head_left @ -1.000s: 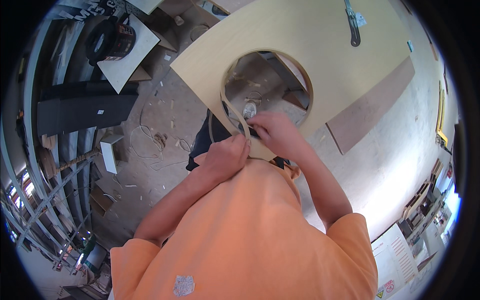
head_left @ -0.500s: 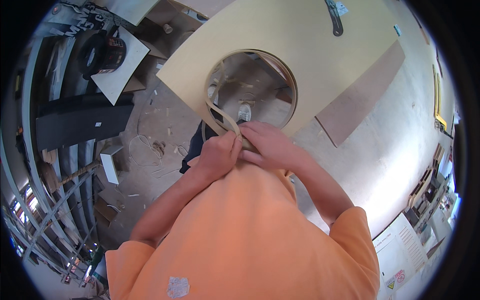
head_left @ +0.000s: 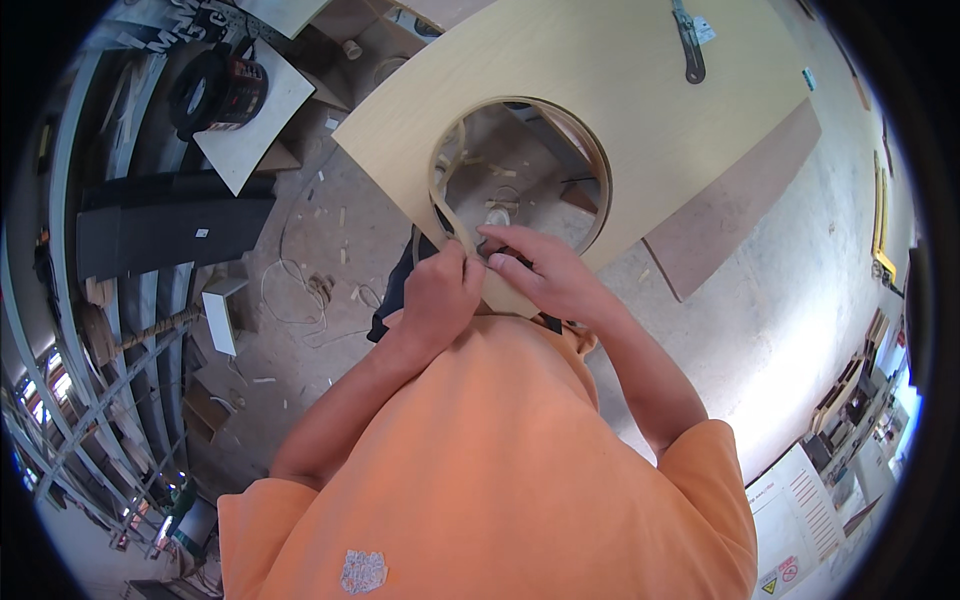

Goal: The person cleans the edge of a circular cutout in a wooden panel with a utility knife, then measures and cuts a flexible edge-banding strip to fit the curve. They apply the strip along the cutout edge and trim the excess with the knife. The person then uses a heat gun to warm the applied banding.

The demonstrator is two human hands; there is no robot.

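In front of me is a pale wood-faced board point(head_left: 668, 150) with a large round hole cut through it. A thin, pale edging strip point(head_left: 447, 217) lines part of the hole and bends loose on its left side. My left hand point(head_left: 441, 290) is closed, pinching the strip at the near rim. Just beside it, my right hand point(head_left: 548, 272) has its fingers curled at the near rim of the hole. A small dark thing shows at its fingertips, too hidden to name.
A dark-handled hand tool point(head_left: 691, 55) lies on the far part of the board. At left, a black bucket point(head_left: 235, 92) stands on a white panel, above a black panel point(head_left: 165, 230). A brown sheet point(head_left: 728, 212) sits under the board's right side. Scraps and a cord point(head_left: 290, 300) litter the floor.
My right hand has lifted from the near edge, and its thumb and fingers now close at the hole's rim. The left hand keeps its pinch on the strip. The whole view has shifted slightly.
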